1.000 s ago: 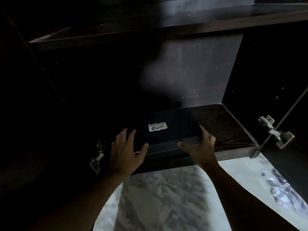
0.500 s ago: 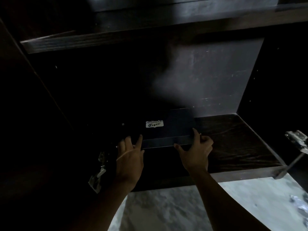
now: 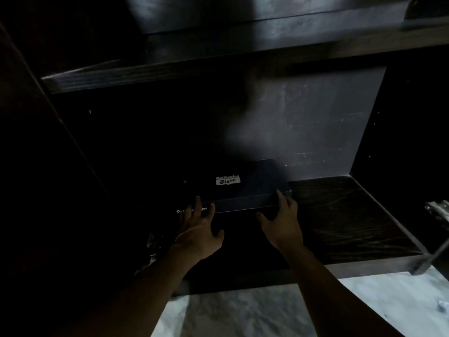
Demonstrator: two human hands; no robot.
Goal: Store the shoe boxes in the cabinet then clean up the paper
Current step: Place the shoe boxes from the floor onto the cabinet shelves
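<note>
Dark cabinet shelf (image 3: 340, 215) holds the shoe box (image 3: 257, 183), left hand (image 3: 199, 229) and right hand (image 3: 283, 226) touching it straight-fingered.

We find the left part of the shoe box (image 3: 245, 188) lost in shadow, its left edge not discernible. The white lettering (image 3: 181, 211) on its front face is partly covered by the fingers (image 3: 198, 207) of the left hand (image 3: 199, 227). A hinge (image 3: 437, 210) is blurred and cut by the right edge, as is a scrap of crumpled paper (image 3: 443, 307), too small to judge. A second hinge (image 3: 153, 242) at left is barely legible, and the left wall of the cabinet (image 3: 340, 215) cannot be made out
</note>
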